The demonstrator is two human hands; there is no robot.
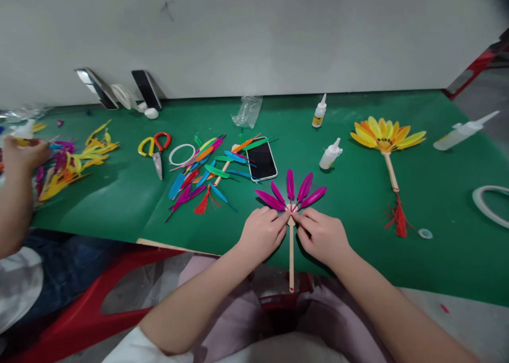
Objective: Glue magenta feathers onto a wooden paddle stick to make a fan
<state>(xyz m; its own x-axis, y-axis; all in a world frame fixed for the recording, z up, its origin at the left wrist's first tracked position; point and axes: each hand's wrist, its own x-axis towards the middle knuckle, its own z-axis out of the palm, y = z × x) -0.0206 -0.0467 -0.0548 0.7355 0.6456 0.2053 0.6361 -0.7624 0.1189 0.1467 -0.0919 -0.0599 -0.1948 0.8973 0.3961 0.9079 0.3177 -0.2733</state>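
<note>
In front of me a feather fan (291,246) lies on the green table, its wooden stick pointing toward me past the table's edge. Several magenta feathers (290,185) spread out from its small pale head. My left hand (263,228) has its fingers curled, the fingertips pressing on the left of the fan's head. From the other side my right hand (323,236) pinches at the same spot, its fingertips close to the left ones. The fingers partly hide the feathers' bases. A finished-looking yellow feather fan (386,140) with a red tassel (400,219) lies to the right.
Loose coloured feathers (204,164) lie left of me beside a phone (261,159), with scissors (156,153) and a white ring (182,155) further left. Glue bottles (331,154) stand ahead; a larger bottle (457,135) lies right, near a tape roll (491,206). A co-worker's hand (24,153) is far left.
</note>
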